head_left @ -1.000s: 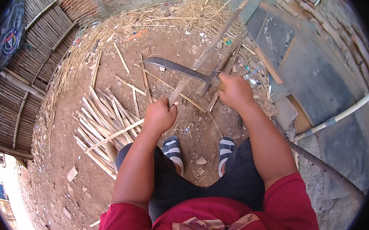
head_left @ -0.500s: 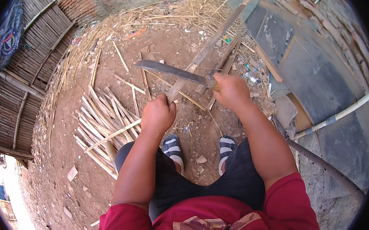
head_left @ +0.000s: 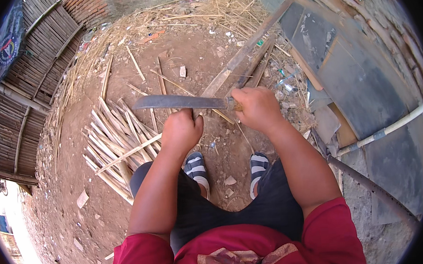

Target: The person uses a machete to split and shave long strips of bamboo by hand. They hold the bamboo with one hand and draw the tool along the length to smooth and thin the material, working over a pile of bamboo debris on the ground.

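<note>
My right hand [head_left: 258, 108] is wrapped round the short wooden handle of a machete [head_left: 177, 102]. Its dark blade lies nearly level, pointing left, just beyond my left hand [head_left: 183, 129]. That left hand is closed on the near end of a long wooden plank [head_left: 245, 52], which slants away to the far right. The blade crosses over the plank close to my left knuckles and hides part of it. Whether the edge touches the wood, I cannot tell. To the left of my left hand lies a pile of split sticks [head_left: 119, 150] on the dirt.
Darker wood pieces [head_left: 254, 72] lie right of the plank. Grey sheets [head_left: 364, 77] and a pale pipe [head_left: 381, 134] stand along the right side. Dry straw [head_left: 208, 17] covers the far ground. A bamboo wall [head_left: 27, 91] rises at left. My sandalled feet [head_left: 196, 167] are just below my hands.
The machete has moved left and nearer to me, its blade turning more level. My right hand has come slightly left and down. The plank's far end has shifted a little to the right.
</note>
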### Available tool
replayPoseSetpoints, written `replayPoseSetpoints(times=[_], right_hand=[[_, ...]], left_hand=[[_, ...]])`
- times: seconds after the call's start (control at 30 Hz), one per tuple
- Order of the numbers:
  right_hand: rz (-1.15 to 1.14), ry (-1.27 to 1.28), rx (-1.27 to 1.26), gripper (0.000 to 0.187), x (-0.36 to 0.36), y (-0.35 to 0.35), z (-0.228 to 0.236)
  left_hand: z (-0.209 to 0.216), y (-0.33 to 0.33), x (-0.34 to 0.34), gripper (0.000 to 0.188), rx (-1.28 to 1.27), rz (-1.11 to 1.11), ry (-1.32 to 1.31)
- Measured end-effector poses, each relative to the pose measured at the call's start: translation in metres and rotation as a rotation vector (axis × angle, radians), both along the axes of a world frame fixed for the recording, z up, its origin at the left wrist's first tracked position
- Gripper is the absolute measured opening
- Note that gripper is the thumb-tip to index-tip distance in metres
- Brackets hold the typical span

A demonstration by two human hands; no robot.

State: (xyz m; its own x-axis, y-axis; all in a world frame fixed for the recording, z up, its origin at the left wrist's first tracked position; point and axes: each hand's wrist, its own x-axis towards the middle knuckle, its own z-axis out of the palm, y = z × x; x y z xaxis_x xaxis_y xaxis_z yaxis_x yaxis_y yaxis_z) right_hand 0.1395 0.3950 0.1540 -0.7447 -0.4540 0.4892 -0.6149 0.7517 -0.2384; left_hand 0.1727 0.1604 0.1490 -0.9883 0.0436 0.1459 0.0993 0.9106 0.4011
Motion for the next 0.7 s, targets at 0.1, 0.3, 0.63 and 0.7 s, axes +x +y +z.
replayPoseSetpoints(times=[0.1,0.3,0.63,0.7], right_hand=[[-0.14,-0.011,0.059,0.026,-0.016,0.015,-0.006],[-0.236,-0.068,-0.067,0.026,-0.01,0.025,-0.002],[-0.234,-0.137,-0.489,0.055,-0.05,0.043,-0.038],[-0.105,-0.213,-0.578,0.053,-0.051,0.045,-0.029]], left_hand=[[0.004,-0.004,0.005,0.031,0.011,0.024,-0.03],[0.001,0.0,-0.001,0.03,-0.016,0.043,-0.058],[0.027,-0.013,-0.003,0.029,-0.257,0.068,-0.173],[0.045,-0.012,0.002,0.027,-0.338,0.044,-0.196]])
